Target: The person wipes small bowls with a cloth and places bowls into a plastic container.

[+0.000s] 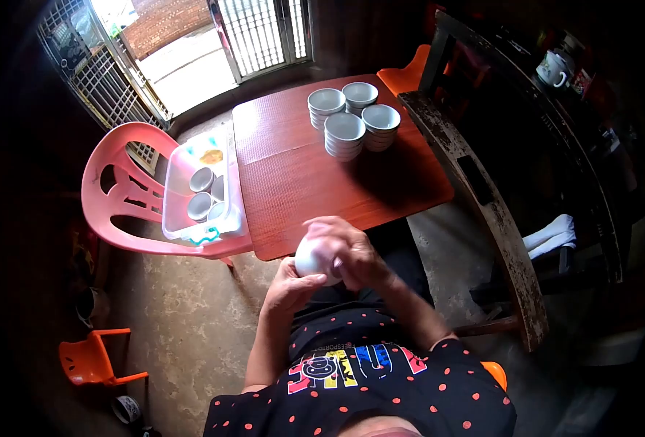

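A white bowl [310,260] is held between my two hands, just off the near edge of the red-brown table [286,182]. My left hand [294,285] grips its lower left side, thumb across the surface. Over the bowl's right side lies my right hand [351,255], smeared by motion; what its fingers do is unclear. Four stacks of white bowls [344,128] stand toward the table's far right. More bowls [201,205] lie in a clear plastic bin [179,191] on the pink chair [111,186], left of the table.
A worn wooden frame [486,197] runs along the right, with white cloth [552,235] behind it. A kettle [553,69] sits at the upper right. Small orange chairs stand at the lower left [89,360] and beyond the table [402,73].
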The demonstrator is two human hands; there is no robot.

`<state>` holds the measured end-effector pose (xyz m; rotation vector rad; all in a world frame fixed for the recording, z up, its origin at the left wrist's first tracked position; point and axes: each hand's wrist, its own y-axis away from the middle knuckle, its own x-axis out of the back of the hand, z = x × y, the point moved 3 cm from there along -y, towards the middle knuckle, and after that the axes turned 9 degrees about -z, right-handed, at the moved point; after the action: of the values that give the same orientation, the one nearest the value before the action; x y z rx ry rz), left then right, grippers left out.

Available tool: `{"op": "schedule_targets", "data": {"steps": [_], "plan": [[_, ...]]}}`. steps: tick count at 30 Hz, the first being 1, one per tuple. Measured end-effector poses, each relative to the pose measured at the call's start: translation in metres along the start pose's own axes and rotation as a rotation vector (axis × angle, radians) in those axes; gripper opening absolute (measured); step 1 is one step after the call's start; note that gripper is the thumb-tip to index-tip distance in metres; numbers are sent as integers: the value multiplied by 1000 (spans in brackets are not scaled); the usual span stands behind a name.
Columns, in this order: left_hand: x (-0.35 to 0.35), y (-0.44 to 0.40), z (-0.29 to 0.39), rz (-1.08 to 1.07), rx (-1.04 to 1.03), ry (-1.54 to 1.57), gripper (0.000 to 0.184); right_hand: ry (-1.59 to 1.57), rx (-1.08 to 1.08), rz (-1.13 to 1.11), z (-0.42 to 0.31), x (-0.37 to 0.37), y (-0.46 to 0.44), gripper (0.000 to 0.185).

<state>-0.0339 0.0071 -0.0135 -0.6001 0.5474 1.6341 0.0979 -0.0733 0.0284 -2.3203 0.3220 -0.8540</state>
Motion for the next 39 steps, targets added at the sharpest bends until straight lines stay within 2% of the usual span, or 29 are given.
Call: {"op": "schedule_targets", "data": {"steps": [1, 2, 3, 4, 5, 7, 9, 10, 11, 13, 15, 17, 18, 19, 20, 23, 25, 26, 27, 28, 29, 31, 32, 33, 34, 35, 36, 38, 39], "plan": [[-9, 0, 0, -37, -41, 70, 48, 134, 55, -263, -12, 9, -14, 23], [-18, -1, 0, -76, -85, 138, 45, 8, -94, -490, -27, 14, -28, 19], [-25, -4, 2, -120, -134, 204, 42, -67, -205, -571, -31, 16, -32, 24], [-28, -5, 5, -112, -167, 269, 36, -180, -254, -496, -26, 19, -33, 26], [-25, -4, 4, -91, -157, 185, 35, -294, -304, -422, -18, 20, -31, 29], [-15, -4, 1, -42, -146, 20, 34, -416, -97, -42, 14, 10, -8, 39], [-16, -7, 4, 9, -161, -231, 37, -895, -420, 506, 0, -9, 14, 42], [-15, -6, 3, 25, -120, -358, 38, -1244, -644, 569, 17, -20, 20, 46], [-15, -4, 2, 43, -72, -485, 39, -1121, -621, 427, 19, -12, 23, 44], [-24, -1, 14, -45, 52, -387, 46, -896, -621, 130, 13, 5, 12, 39], [-17, 2, 5, -147, 2, 111, 48, -671, -629, -212, -1, 21, -10, 37], [-2, 1, -5, -118, -53, 177, 52, -846, -706, -206, -3, 15, -13, 36], [-3, 1, -3, -96, -84, 237, 53, -934, -506, -104, 5, 10, -3, 38], [-5, 0, -1, -75, -116, 296, 53, -394, -193, 85, -4, 11, 4, 42], [-8, -3, 1, 0, -177, 293, 56, -108, -233, 251, -17, 0, 12, 42], [-6, -3, 0, 30, -159, 245, 56, -360, -452, 385, -14, -24, 28, 40], [3, 0, -6, -53, -59, 233, 57, -235, -138, 96, -3, -1, 15, 38], [2, 0, -8, -103, -16, 240, 57, -295, -303, -224, -10, 12, -4, 36], [0, 0, -10, -152, 23, 248, 57, -251, -338, -454, -22, 19, -18, 31], [-24, -5, -4, -114, -34, 267, 40, -251, -364, -510, -25, 20, -22, 29], [-21, -5, -8, -111, -31, 302, 40, -249, -390, -561, -26, 20, -24, 27], [-22, -7, -4, -138, -18, 206, 36, -482, -561, -299, -8, 18, -12, 31], [-19, -8, -5, -109, -52, 88, 34, -323, -203, -149, 2, 16, -3, 32], [-14, -8, -8, -80, -86, -31, 32, -467, -251, 108, 10, 8, 10, 32], [-10, -8, -9, -49, -116, -152, 30, -803, -494, 359, 21, -5, 22, 32], [-9, -6, -9, -22, -47, -377, 24, -1137, -737, 621, 30, -18, 34, 32], [-15, -7, -9, -25, -57, -390, 24, -1247, -734, 575, 35, -17, 38, 35], [-25, -6, -3, -60, 15, -371, 31, -922, -427, 239, 6, 9, 12, 38], [-23, -5, 0, -164, 33, -316, 37, -770, -454, 5, 14, 21, 9, 38]]}}
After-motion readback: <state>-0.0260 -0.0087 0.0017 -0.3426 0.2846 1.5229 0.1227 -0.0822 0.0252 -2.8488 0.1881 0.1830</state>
